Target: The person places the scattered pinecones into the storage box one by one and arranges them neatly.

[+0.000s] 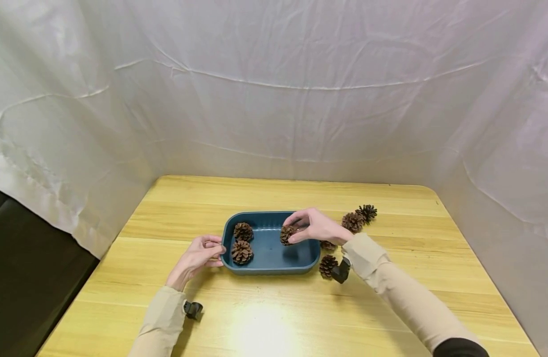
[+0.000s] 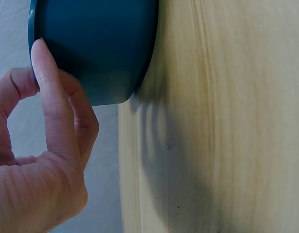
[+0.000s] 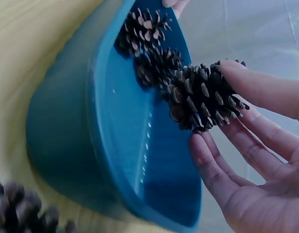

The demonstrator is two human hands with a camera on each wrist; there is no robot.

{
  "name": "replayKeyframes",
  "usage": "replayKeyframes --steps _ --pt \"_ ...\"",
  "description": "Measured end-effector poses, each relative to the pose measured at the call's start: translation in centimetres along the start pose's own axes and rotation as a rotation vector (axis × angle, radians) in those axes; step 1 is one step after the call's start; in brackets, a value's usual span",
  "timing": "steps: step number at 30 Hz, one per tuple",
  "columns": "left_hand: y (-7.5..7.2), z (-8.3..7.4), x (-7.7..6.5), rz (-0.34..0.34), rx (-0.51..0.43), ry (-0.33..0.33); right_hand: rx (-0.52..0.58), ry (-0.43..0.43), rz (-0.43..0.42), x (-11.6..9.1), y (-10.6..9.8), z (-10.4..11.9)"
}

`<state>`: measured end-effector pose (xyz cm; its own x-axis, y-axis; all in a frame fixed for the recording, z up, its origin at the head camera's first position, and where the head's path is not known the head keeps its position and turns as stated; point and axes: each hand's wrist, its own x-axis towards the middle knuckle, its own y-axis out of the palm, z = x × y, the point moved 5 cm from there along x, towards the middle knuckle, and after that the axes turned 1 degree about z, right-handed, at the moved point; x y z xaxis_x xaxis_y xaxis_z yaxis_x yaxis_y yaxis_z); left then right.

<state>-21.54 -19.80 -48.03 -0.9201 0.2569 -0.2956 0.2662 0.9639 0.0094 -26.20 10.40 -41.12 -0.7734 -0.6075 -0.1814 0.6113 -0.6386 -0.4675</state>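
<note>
A blue plastic tub (image 1: 269,270) stands mid-table with two brown pine cones inside at its left end, one pine cone (image 1: 243,231) behind the other (image 1: 242,253). The left hand (image 1: 198,260) pinches the tub's left rim; in the left wrist view its thumb (image 2: 49,92) lies over the rim. Above the right part of the tub, the right hand (image 1: 316,225) holds another pine cone (image 3: 202,97) between thumb and fingers. In the right wrist view this cone hangs over the tub's inside, apart from the floor.
Right of the tub lie several loose pine cones: a dark one (image 1: 367,213), a brown one beside it (image 1: 353,222), one partly hidden under the right wrist (image 1: 328,245) and one near the front corner (image 1: 328,267). A pale curtain (image 1: 292,124) hangs behind the wooden table (image 1: 122,297).
</note>
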Motion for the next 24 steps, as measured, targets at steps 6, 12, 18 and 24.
replayKeyframes --steps 6,12,18,24 --pt "0.1 -0.1 -0.1 0.013 0.001 0.006 0.053 -0.011 0.054 1.1 1.3 0.3" --pt "0.0 0.0 0.1 -0.005 -0.005 -0.002 0.096 -0.005 0.098 2.1 2.4 0.4" --pt "-0.1 0.0 0.2 -0.008 -0.003 -0.001 0.098 0.005 0.122 2.7 3.2 0.2" --pt "-0.1 0.1 0.2 -0.010 -0.004 0.000 0.065 0.011 0.122 3.4 4.0 -0.1"
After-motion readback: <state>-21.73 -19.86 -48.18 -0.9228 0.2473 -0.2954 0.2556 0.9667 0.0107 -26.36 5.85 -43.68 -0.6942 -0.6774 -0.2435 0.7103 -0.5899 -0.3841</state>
